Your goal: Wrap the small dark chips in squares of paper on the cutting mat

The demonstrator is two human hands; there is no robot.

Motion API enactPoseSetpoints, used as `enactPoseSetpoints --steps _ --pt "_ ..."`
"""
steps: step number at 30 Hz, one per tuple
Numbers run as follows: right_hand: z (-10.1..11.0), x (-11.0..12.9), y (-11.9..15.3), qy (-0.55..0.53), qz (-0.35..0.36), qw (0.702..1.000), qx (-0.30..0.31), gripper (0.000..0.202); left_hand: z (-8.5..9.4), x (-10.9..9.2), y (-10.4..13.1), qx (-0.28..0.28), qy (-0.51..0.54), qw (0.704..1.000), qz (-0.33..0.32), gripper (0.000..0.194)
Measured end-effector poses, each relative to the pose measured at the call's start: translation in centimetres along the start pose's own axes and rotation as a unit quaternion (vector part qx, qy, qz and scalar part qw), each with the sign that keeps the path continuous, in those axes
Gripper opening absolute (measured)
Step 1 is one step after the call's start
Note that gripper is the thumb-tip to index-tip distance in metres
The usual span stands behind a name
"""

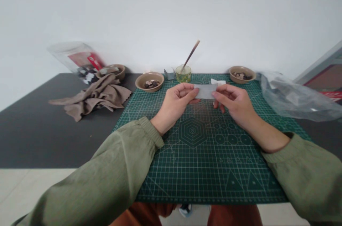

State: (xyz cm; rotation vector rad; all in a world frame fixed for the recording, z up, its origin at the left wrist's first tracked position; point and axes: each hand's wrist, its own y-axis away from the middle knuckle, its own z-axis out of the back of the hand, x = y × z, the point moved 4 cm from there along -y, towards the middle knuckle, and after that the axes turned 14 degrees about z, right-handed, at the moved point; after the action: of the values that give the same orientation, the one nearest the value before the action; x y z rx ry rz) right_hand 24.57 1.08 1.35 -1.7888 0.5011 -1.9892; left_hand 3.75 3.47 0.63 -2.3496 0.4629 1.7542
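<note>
A small grey, flat rectangular piece [205, 91] is held level above the green cutting mat [192, 169]. My left hand [179, 103] pinches its left end between thumb and fingers. At the right end, my right hand [233, 101] grips it the same way. What the piece is made of is too unclear to tell. Just behind it, a bit of white paper [218, 82] shows near my right fingers. Beyond my left hand stands a yellow-green patterned cup [183, 74] with a brush or stick [191, 54] leaning in it.
Brown bowls with small dark and tan pieces stand at the back left [149, 82] and back right [242, 74]. A brown cloth [93, 96], another bowl [119, 72] and a clear bag [72, 53] lie left. Clear plastic [296, 96] covers the right side.
</note>
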Motion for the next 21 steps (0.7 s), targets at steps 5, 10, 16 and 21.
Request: enactPoseSetpoints --steps 5,10,16,21 --pt "0.6 -0.6 0.1 0.004 0.021 0.999 -0.029 0.034 -0.4 0.6 0.2 0.064 -0.063 0.995 0.048 0.034" --pt "0.7 -0.2 -0.1 0.017 0.025 0.998 -0.047 0.034 -0.9 0.1 0.7 0.084 -0.174 0.980 0.048 0.042" --pt "0.6 0.5 -0.2 0.050 0.042 0.997 -0.043 0.035 -1.3 -0.5 0.9 0.101 -0.173 0.979 0.035 0.028" --pt "0.6 0.6 -0.1 0.042 0.039 0.997 -0.051 0.036 -1.5 -0.1 0.9 0.131 -0.134 0.981 0.055 0.027"
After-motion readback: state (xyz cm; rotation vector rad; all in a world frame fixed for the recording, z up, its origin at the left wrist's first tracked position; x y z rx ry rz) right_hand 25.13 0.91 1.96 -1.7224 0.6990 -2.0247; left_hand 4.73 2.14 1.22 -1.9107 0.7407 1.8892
